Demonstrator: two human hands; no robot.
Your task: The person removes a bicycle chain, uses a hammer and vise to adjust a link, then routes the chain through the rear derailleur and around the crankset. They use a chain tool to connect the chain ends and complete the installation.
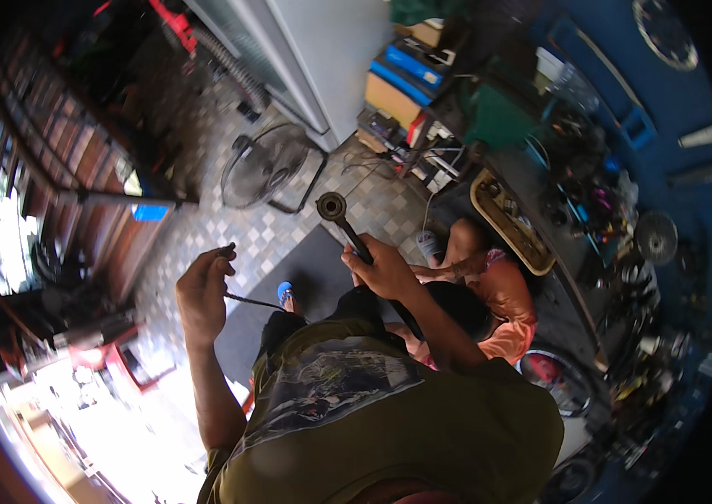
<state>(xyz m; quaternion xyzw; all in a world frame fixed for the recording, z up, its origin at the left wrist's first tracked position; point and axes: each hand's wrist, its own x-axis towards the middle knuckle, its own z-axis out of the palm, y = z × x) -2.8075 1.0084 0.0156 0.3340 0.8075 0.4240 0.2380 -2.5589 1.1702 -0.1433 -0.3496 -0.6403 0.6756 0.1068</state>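
My right hand (385,267) is wrapped round a dark metal bar (349,231) with a round, holed head (332,206), much like a crank arm. The head points up and away from me, tilted to the left. To the left, my raised left hand (202,290) is closed, thumb against fingers. A small dark end pokes out at its fingertips. From under the same hand a thin, dark, chain-like strand (253,301) runs down to the right, towards my leg. Whether the end and the strand are one piece I cannot tell.
Another person in an orange top (511,307) crouches close by on the right. A floor fan (268,168) stands ahead, beyond the dark mat (247,336). On the right are a long yellowish tray (511,223), a wheel (553,382) and cluttered parts; boxes (394,88) are stacked beyond.
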